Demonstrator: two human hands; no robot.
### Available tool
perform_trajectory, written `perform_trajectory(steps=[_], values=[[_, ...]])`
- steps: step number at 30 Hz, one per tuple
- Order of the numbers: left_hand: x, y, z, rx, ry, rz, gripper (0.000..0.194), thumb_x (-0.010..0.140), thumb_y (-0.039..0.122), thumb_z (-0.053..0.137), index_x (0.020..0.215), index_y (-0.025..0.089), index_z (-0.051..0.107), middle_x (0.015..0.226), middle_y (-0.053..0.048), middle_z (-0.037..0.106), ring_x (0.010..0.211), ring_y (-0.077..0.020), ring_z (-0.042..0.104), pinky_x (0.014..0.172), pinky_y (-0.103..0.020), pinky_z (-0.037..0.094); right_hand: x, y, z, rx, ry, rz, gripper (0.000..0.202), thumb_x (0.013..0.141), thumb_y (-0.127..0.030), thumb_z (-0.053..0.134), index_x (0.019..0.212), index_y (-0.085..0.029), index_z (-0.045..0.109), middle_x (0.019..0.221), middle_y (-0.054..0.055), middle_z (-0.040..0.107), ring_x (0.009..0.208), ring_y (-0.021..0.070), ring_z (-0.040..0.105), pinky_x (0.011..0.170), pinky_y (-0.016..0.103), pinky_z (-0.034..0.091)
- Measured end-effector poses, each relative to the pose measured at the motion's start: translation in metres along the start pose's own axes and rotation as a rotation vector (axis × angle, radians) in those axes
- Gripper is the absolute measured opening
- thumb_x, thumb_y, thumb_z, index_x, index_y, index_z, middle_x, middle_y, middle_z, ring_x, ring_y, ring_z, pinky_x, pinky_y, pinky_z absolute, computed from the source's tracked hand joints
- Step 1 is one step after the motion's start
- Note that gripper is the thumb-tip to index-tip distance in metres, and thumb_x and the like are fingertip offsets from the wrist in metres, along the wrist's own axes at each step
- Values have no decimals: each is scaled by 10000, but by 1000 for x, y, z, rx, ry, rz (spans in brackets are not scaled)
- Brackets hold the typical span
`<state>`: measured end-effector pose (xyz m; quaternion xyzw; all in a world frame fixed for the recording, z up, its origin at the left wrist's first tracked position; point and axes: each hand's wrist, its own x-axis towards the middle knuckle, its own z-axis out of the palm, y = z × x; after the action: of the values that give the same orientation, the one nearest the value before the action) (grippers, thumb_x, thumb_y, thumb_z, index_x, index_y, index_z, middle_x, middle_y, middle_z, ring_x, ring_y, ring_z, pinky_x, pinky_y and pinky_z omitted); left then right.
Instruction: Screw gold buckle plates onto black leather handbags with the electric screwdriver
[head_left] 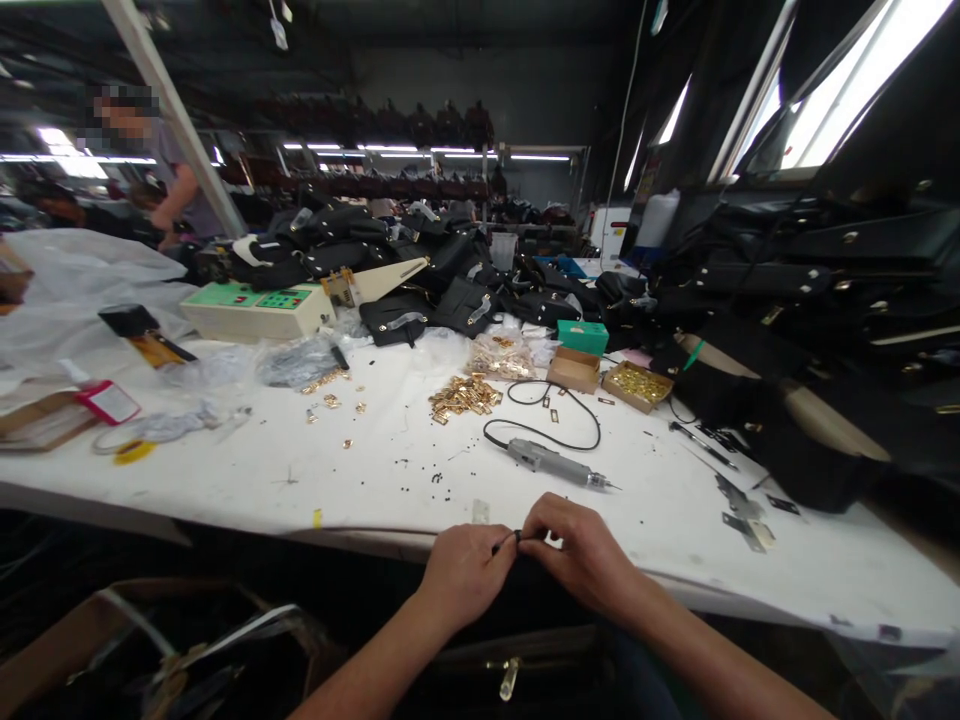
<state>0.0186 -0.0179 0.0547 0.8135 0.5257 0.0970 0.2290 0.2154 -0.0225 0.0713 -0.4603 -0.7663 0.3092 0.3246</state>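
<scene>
At the near table edge, my left hand [466,572] and my right hand [576,548] meet, both with fingers closed in a pinch. Between their fingertips a bit of a small black piece [517,536] shows; its full shape is hidden. Below them, in the dark near my lap, lies what looks like a black bag with a gold clasp [510,678]. A grey electric screwdriver [553,464] rests on the white table [247,490] beyond my right hand, its cord looped behind it. Tiny black bits [437,478] are scattered beyond my left hand.
Gold metal fittings [463,398] lie heaped mid-table, near a small box of gold parts [637,384]. Black bags [469,305] pile up behind and right. A green-topped machine [259,310] and a red-labelled bottle [109,400] stand left. Another person [184,190] works farther back.
</scene>
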Motion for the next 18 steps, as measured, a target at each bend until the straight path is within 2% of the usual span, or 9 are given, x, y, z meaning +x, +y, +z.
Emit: perform_trajectory(steps=[2, 5, 6, 7, 10, 11, 12, 14, 18], values=[[0, 0, -1, -19, 2, -2, 483, 1027, 480, 361, 790, 251, 715, 775, -3, 742, 761, -187, 678, 629, -293, 346, 2, 0, -4, 68, 96, 66, 129, 898, -273, 658, 791, -205, 685, 801, 11, 662, 757, 163, 603, 707, 272, 447], [-3, 2, -4, 33, 76, 48, 448, 1029, 471, 392, 821, 247, 720, 824, -17, 741, 799, -196, 673, 690, -319, 381, -2, 4, -25, 146, 278, 255, 190, 908, -369, 638, 829, -200, 672, 771, 8, 655, 729, 167, 589, 693, 271, 455], [-4, 4, -5, 68, 114, 78, 408, 1027, 439, 413, 844, 245, 721, 855, -28, 739, 826, -204, 667, 725, -334, 394, -7, 7, -35, 145, 262, 316, 200, 901, -387, 641, 835, -200, 674, 764, 5, 657, 720, 168, 587, 683, 269, 453], [-5, 6, -6, 103, 148, 112, 360, 1024, 402, 435, 874, 243, 721, 885, -38, 735, 851, -211, 660, 758, -352, 403, -13, 12, -46, 130, 190, 367, 200, 891, -391, 646, 834, -203, 683, 754, 2, 662, 708, 168, 586, 668, 266, 448], [-9, 13, -5, 180, 206, 196, 216, 992, 283, 497, 973, 239, 708, 934, -56, 728, 875, -233, 646, 806, -402, 424, -37, 28, -77, 4, -187, 452, 195, 856, -356, 658, 743, -213, 727, 688, -1, 676, 638, 166, 583, 600, 259, 413], [-9, 14, -2, 197, 214, 209, 196, 981, 255, 507, 988, 233, 701, 933, -60, 728, 870, -240, 646, 812, -415, 432, -43, 32, -85, -47, -246, 455, 195, 837, -345, 669, 704, -218, 736, 666, 0, 677, 617, 167, 581, 584, 259, 403], [-9, 15, 1, 209, 217, 212, 188, 974, 236, 510, 990, 225, 697, 926, -64, 727, 861, -246, 648, 814, -425, 441, -48, 36, -92, -91, -258, 450, 195, 823, -339, 675, 680, -225, 743, 657, 1, 681, 607, 169, 582, 575, 260, 399], [-7, 15, 9, 215, 215, 200, 192, 970, 214, 503, 1006, 212, 691, 927, -73, 730, 857, -256, 656, 811, -435, 457, -47, 37, -101, -154, -178, 420, 195, 813, -342, 678, 667, -234, 747, 659, 4, 689, 615, 177, 591, 577, 263, 403], [0, 6, 18, 152, 197, 174, 259, 965, 208, 500, 1161, 218, 668, 1000, -84, 747, 893, -270, 675, 785, -417, 471, -9, 23, -96, -182, -67, 361, 222, 868, -370, 613, 768, -234, 757, 719, 4, 716, 670, 185, 620, 624, 274, 435]])
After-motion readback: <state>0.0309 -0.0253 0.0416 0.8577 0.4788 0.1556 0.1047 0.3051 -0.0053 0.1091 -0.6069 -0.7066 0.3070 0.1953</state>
